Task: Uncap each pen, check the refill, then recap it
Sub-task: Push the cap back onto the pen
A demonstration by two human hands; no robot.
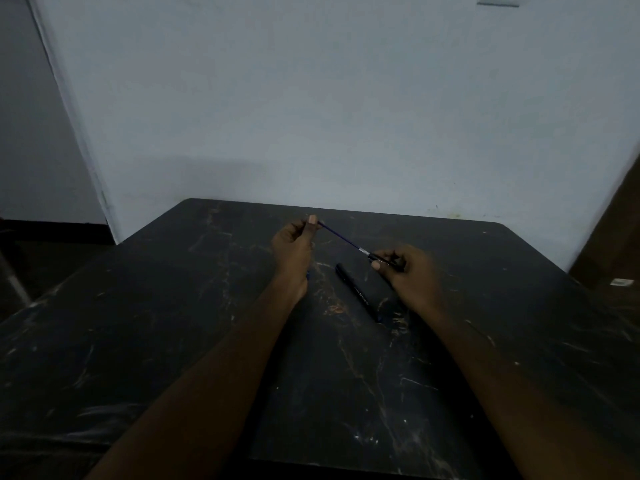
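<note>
A thin blue refill [341, 237] stretches between my two hands above the far middle of the dark table [173, 323]. My left hand [294, 244] pinches its far tip between thumb and fingers. My right hand [403, 268] is closed around a black pen part [384, 259] at the refill's other end, where a short silver piece shows. A black pen [358, 292] lies on the table between my forearms, slanting toward me. Something small and blue [308, 274] peeks out beside my left wrist; I cannot tell what it is.
The scratched table is pushed against a pale wall [346, 116]. A dark doorway [41, 133] opens at the left, and brown furniture [609, 237] stands at the right edge with a small white item [623, 282] on it.
</note>
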